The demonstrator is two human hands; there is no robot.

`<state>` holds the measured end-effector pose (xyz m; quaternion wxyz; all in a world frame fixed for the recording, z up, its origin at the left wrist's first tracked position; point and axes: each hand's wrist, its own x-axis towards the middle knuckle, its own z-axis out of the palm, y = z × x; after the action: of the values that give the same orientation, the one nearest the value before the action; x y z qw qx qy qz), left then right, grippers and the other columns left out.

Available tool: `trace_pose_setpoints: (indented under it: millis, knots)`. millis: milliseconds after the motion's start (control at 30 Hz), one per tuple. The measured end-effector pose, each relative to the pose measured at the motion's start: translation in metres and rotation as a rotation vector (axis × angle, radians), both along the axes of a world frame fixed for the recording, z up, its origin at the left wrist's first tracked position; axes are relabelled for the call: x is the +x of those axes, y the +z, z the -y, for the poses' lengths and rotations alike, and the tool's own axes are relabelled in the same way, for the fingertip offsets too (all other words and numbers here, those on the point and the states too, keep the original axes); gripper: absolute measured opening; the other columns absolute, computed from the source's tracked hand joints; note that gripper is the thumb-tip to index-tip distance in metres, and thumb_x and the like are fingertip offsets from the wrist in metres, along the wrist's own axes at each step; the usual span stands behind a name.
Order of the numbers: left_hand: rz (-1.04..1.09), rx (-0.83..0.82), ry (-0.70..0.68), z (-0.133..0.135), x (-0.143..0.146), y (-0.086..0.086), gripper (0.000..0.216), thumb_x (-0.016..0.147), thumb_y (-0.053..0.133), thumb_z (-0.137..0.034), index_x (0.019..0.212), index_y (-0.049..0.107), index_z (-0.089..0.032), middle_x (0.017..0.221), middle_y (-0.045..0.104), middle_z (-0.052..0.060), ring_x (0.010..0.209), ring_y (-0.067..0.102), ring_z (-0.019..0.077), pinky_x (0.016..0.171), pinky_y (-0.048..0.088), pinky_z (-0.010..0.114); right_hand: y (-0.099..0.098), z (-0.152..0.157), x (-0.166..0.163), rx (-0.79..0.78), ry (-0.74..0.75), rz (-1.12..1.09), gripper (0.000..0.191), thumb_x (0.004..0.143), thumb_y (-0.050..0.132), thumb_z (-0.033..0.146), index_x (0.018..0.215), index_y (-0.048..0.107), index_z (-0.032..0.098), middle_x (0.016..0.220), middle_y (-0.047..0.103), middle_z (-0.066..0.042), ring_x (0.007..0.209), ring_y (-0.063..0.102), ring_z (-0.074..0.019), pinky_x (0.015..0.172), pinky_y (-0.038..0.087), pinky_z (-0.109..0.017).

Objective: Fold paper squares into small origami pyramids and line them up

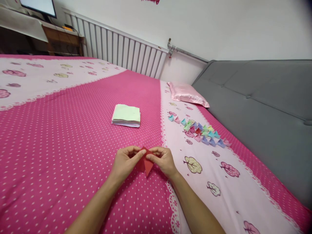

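Observation:
A red sheet of folded paper [148, 165] is held between both hands, just above the pink dotted bedspread, with a pointed corner hanging down. My left hand [127, 160] pinches its left side, thumb on the near face and fingers behind. On the other side my right hand [163, 159] grips it the same way, the thumbs close together near the upper point. The fingertips behind the paper are partly hidden. Beyond the hands lies a stack of square paper [126, 113] with a pale green sheet on top.
Several small folded paper boats [198, 130] in many colours stand in rows at the right. A pink pillow [186, 93] rests by the grey headboard [255, 94]. A white radiator [117, 42] lines the wall; a desk [60, 37] with a monitor [40, 7] is far left.

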<state>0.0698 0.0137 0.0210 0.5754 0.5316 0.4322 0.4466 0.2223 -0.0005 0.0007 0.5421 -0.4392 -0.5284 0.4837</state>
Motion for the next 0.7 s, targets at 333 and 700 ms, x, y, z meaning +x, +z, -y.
trace_pose_setpoints:
  millis: [333,700]
  knots:
    - [0.045,-0.037,-0.016,0.0005,-0.0005,-0.0038,0.031,0.071,0.060,-0.042,0.065,0.062,-0.011,0.058,0.057,0.001,0.052,0.048,0.0080,0.050,0.036,0.020,-0.0014,0.0006,-0.0008,-0.014,0.065,0.041,0.016,0.069,0.066,0.031,0.074,0.067,0.016,0.065,0.067,0.000,0.055,0.059,-0.0109,0.053,0.046,-0.021]
    - [0.109,-0.074,0.004,-0.0004,0.0021,-0.0027,0.031,0.070,0.059,-0.044,0.067,0.058,-0.013,0.056,0.055,-0.001,0.049,0.046,0.0081,0.047,0.034,0.019,-0.0006,0.0001,-0.0011,-0.040,0.088,-0.013,0.025,0.073,0.063,0.034,0.090,0.064,0.016,0.062,0.063,0.002,0.057,0.058,-0.0109,0.056,0.046,-0.022]
